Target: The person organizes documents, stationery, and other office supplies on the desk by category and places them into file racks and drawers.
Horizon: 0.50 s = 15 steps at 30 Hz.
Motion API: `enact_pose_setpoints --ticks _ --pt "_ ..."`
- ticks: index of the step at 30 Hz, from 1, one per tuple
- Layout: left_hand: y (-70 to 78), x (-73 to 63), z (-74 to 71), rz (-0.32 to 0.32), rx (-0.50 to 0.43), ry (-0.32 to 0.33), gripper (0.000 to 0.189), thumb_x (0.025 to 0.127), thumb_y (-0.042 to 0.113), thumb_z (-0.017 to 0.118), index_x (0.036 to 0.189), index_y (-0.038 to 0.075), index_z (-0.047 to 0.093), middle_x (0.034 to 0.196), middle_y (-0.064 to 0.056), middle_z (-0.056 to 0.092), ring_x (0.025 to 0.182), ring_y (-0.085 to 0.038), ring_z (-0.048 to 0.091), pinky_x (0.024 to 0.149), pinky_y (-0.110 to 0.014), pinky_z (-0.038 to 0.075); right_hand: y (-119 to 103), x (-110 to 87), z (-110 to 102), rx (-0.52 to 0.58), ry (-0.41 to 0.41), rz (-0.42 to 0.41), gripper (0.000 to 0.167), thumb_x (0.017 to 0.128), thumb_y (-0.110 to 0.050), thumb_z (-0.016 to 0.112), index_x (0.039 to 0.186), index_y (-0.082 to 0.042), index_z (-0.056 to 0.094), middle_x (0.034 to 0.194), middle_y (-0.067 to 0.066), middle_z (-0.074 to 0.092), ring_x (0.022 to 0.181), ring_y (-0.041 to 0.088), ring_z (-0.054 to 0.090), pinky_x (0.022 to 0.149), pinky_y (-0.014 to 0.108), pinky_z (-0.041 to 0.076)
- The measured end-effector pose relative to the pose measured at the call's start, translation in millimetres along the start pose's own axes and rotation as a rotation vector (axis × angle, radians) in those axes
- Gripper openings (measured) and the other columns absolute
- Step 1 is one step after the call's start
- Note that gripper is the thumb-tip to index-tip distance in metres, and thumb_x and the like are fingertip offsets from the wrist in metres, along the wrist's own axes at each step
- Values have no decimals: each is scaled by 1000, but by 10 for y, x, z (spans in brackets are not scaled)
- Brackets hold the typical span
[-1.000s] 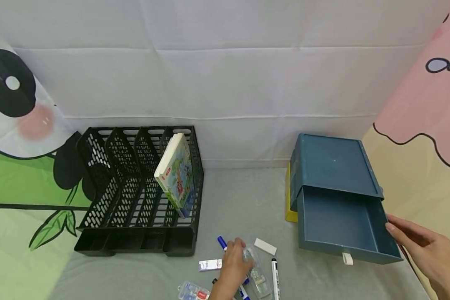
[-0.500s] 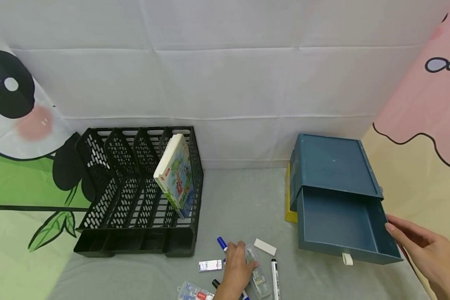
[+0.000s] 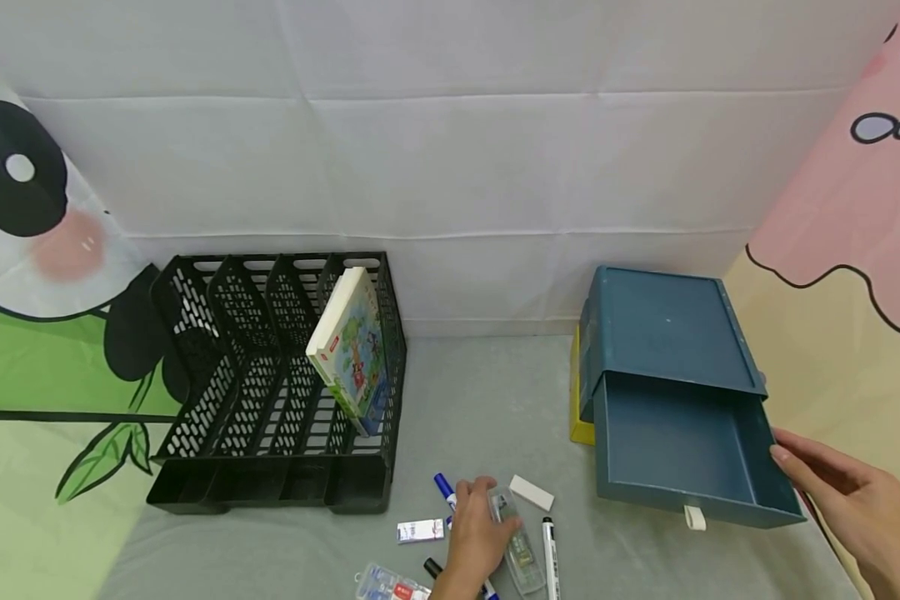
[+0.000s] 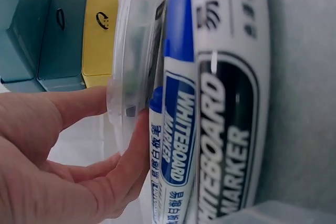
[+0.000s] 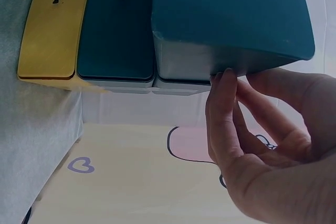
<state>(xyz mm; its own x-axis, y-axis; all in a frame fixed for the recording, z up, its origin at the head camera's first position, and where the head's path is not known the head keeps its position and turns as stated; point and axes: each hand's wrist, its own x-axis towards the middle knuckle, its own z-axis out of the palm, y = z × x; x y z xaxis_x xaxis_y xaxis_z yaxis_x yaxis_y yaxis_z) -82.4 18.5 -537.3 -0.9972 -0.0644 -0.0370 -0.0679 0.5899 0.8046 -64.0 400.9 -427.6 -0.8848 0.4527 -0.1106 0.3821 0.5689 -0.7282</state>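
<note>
My left hand (image 3: 480,529) pinches a clear plastic case (image 4: 137,56) between thumb and fingers. In the head view this case lies among the markers, its contents blurred. Beside it are a blue-capped whiteboard marker (image 4: 180,77) and a black-lettered whiteboard marker (image 3: 551,557); other markers are partly under the hand. My right hand (image 3: 855,492) holds the right side wall of the pulled-out blue drawer (image 3: 645,492), thumb and fingertips close together at its rim. The drawer's visible inside holds nothing.
A black perforated rack (image 3: 270,458) with books (image 3: 356,350) stands at left. The blue drawer cabinet (image 3: 663,329) sits above a yellow drawer (image 5: 50,40). A white block (image 3: 531,492), a small white box (image 3: 420,531) and another clear case (image 3: 390,582) lie on the grey cloth.
My left hand has shifted slightly right onto the clear case, and the case has turned a little in the fingers. My right hand and the drawer have stayed put.
</note>
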Motion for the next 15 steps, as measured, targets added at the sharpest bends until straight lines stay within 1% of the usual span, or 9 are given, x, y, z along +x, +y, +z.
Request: enact_pose_setpoints --ticks 3,4,6,8,10,13,15 --pt "-32 33 -33 -53 -97 -62 58 73 8 92 122 -4 63 104 -8 56 82 -15 57 67 -33 53 16 18 -5 -11 -13 8 70 103 -49 57 150 2 48 151 32 44 80 -21 45 68 11 52" --pt "-44 42 -38 -58 -129 -76 57 74 7 91 123 -6 63 102 -8 57 81 -14 57 66 -30 52 19 18 -12 -15 -16 13 70 103 -49 57 151 1 48 151 32 44 81 -19 45 70 12 53" --pt "-58 58 -54 -64 -182 -97 55 76 7 89 122 -9 63 98 -6 61 82 -14 59 67 -29 53 16 15 -26 -23 -22 28 71 103 -50 56 152 0 47 152 31 43 84 -16 46 72 15 55" --pt "-69 59 -68 -49 -218 -95 51 77 6 88 119 -9 65 94 -5 64 80 -14 62 67 -27 53 3 6 -31 -27 -25 34 71 103 -51 55 152 -1 46 152 32 44 85 -13 47 73 14 55" --pt "-77 47 -82 -25 -232 -80 47 77 6 88 117 -7 66 91 -4 66 77 -13 64 66 -26 53 -20 -3 -30 -21 -21 24 69 104 -49 55 151 0 47 150 33 45 84 -13 47 69 11 53" --pt "-75 27 -104 -10 -242 -78 45 78 6 87 117 -3 67 92 -4 66 75 -13 66 63 -25 54 -42 -16 -20 -13 -14 1 67 104 -46 56 150 2 49 149 35 46 81 -16 45 65 7 49" --pt "-69 21 -112 -4 -255 -86 44 80 7 86 119 -2 67 95 -5 66 76 -13 67 62 -25 54 -43 -20 -18 -10 -7 -10 66 104 -45 56 149 2 49 148 35 46 80 -19 44 65 5 48"
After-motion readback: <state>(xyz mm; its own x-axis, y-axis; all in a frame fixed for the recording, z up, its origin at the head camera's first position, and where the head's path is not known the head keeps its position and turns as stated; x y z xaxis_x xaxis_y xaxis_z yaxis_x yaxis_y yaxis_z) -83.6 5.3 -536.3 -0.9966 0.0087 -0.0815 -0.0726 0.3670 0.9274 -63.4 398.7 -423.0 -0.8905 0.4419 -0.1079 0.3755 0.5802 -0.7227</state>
